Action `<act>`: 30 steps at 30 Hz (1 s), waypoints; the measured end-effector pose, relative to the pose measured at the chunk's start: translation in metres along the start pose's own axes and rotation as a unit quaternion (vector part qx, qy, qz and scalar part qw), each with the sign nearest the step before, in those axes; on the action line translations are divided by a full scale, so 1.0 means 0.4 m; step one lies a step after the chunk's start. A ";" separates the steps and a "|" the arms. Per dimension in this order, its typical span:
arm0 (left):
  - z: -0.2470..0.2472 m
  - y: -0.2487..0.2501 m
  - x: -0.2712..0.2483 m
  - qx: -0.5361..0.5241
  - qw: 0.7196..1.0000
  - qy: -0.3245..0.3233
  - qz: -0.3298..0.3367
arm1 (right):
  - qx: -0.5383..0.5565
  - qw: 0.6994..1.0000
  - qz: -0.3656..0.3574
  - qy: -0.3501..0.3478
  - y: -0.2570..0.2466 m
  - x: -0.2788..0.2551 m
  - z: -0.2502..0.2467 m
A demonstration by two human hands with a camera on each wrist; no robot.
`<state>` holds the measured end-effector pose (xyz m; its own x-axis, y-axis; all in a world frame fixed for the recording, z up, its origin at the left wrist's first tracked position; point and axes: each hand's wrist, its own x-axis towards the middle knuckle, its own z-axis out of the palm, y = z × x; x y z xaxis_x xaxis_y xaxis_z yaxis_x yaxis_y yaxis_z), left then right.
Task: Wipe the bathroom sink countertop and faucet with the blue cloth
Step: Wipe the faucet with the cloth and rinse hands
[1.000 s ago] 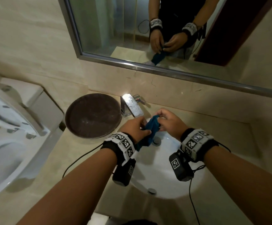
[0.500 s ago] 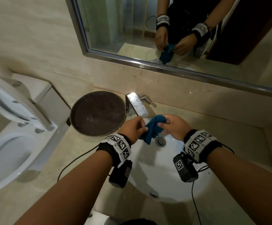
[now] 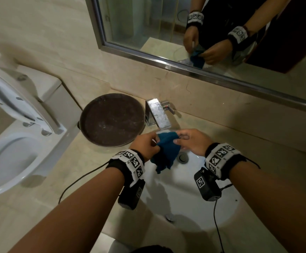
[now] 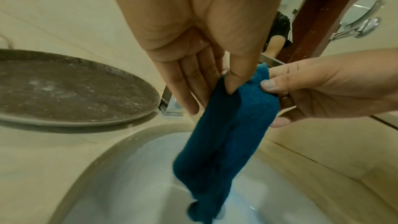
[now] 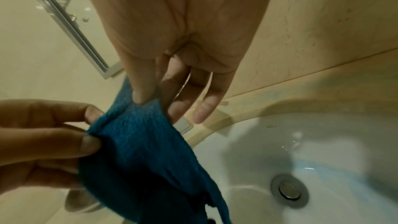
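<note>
While no readable writing shows, both hands, left (image 3: 145, 144) and right (image 3: 194, 141), pinch the hanging blue terry cloth (image 3: 165, 152) between them over the white sink (image 3: 185, 194).

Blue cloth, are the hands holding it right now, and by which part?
Yes. Both hands pinch the blue cloth at its top edge: the left hand at the left corner, the right hand at the right, and the rest hangs over the sink basin.

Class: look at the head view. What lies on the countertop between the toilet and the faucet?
A round brown tray sits between the toilet and the faucet, as the head view shows.
</note>
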<state>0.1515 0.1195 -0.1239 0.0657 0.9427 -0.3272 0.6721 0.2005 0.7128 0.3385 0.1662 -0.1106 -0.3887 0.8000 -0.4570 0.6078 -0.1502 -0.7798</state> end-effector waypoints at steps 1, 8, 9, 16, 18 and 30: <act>0.005 -0.005 0.005 0.002 1.000 -0.006 -0.008 | -0.018 1.000 0.002 0.001 0.005 0.009 -0.005; 0.039 -0.044 0.074 -0.018 0.998 -0.023 -0.062 | -0.081 0.991 0.008 0.106 0.017 0.124 -0.047; 0.040 -0.046 0.085 -0.020 0.998 -0.016 -0.065 | -0.089 0.991 0.006 0.103 0.017 0.143 -0.051; 0.052 -0.054 0.137 -0.035 0.996 -0.006 -0.084 | -0.176 0.979 0.003 0.102 -0.021 0.227 -0.065; 0.061 -0.057 0.148 -0.041 0.995 0.002 -0.087 | -0.167 0.980 -0.001 0.107 -0.019 0.238 -0.066; 0.090 -0.053 0.189 -0.061 0.995 -0.008 -0.083 | -0.114 0.985 0.016 0.126 0.003 0.278 -0.076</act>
<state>0.1687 0.1768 -0.1859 -0.0267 0.8895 -0.4562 0.5799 0.3855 0.7177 0.3169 0.2725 -0.1494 -0.2008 0.9201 -0.3363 0.7676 -0.0655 -0.6376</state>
